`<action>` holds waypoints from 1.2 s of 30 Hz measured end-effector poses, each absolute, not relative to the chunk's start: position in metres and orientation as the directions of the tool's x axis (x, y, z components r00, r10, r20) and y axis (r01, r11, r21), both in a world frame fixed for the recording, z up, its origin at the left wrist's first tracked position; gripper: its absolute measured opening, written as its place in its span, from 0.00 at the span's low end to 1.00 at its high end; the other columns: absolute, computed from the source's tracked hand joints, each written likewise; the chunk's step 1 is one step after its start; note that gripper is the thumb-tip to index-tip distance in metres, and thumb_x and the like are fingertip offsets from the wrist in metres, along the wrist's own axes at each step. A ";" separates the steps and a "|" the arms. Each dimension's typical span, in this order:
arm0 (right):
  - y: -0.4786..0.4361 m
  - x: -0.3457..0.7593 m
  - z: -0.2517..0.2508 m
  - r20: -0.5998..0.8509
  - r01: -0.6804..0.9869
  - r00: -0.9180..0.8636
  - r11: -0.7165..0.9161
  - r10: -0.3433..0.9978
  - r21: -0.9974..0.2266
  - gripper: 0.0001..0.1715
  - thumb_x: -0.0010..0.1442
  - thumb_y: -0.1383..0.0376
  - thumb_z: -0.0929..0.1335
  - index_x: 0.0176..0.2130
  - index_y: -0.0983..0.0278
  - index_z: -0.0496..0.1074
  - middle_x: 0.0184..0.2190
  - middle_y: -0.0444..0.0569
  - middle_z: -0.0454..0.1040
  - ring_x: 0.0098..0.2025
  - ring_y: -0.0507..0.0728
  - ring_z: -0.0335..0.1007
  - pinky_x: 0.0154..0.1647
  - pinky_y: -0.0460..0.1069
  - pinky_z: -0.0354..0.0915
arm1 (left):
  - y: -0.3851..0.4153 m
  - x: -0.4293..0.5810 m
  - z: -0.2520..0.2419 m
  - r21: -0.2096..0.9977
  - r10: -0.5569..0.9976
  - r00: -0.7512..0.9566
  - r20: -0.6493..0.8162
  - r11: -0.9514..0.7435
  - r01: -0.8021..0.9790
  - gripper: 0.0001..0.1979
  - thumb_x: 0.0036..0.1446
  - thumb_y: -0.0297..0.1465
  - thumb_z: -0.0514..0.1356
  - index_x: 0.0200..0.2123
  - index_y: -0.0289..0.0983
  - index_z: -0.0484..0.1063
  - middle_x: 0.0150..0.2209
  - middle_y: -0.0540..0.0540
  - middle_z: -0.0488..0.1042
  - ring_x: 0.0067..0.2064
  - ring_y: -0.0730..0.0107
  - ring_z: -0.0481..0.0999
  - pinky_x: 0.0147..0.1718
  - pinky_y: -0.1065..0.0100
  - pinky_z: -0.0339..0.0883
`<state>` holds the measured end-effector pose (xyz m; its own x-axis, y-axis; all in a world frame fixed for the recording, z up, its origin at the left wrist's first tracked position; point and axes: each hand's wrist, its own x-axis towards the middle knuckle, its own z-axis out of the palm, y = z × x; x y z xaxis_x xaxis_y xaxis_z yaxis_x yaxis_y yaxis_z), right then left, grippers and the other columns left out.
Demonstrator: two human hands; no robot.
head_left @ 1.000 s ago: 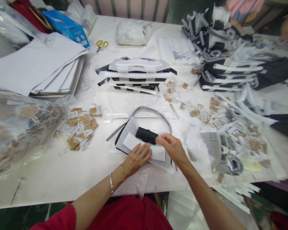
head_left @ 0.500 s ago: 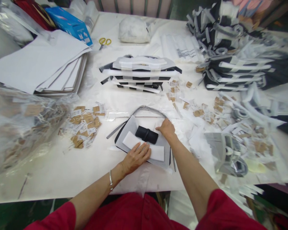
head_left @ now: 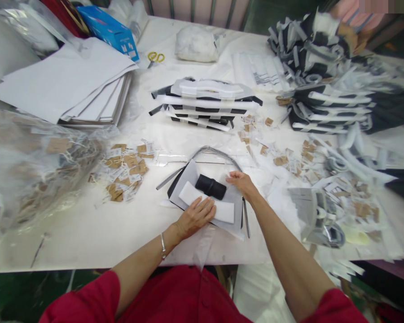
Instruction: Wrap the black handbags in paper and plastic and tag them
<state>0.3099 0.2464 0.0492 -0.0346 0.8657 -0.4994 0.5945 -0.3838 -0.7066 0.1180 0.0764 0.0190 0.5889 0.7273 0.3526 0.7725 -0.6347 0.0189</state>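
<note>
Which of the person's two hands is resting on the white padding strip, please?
The left hand, the one with the silver bracelet: it covers part of the white padding strip, while the right hand is apart from it.

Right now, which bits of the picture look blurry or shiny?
Head view: plastic bag at the left edge looks smeared, with pale shine; head view: left hand and white strip near the middle look clearer; head view: top right corner is blocky.

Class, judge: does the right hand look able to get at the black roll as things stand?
Probably yes: the right hand is close beside the black roll, and nothing appears to cover it. The left hand lies on the white strip, seemingly out of the way.
</note>
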 end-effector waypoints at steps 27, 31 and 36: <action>0.075 0.298 0.049 0.211 0.720 -0.518 0.556 0.829 -0.415 0.20 0.66 0.72 0.59 0.51 0.64 0.74 0.51 0.53 0.77 0.58 0.57 0.69 0.66 0.61 0.57 | 0.077 0.103 0.041 0.805 0.936 0.205 0.286 -0.351 0.478 0.15 0.65 0.28 0.48 0.52 0.32 0.66 0.55 0.35 0.71 0.59 0.64 0.68 0.58 0.57 0.66; 0.069 0.297 0.058 0.230 0.689 -0.577 0.618 0.784 -0.379 0.19 0.67 0.67 0.62 0.55 0.67 0.70 0.54 0.57 0.74 0.62 0.60 0.64 0.67 0.63 0.55 | 0.080 0.100 0.040 0.806 0.899 0.361 0.250 -0.399 0.438 0.17 0.66 0.27 0.48 0.55 0.37 0.67 0.55 0.42 0.73 0.59 0.66 0.69 0.62 0.55 0.61; 0.043 0.312 0.077 0.320 0.529 -0.648 0.710 0.691 -0.465 0.19 0.64 0.70 0.65 0.55 0.65 0.70 0.52 0.55 0.76 0.59 0.59 0.67 0.65 0.63 0.60 | 0.082 0.103 0.032 0.752 0.852 0.434 0.293 -0.486 0.446 0.10 0.66 0.31 0.54 0.46 0.39 0.74 0.46 0.48 0.79 0.55 0.67 0.74 0.62 0.54 0.60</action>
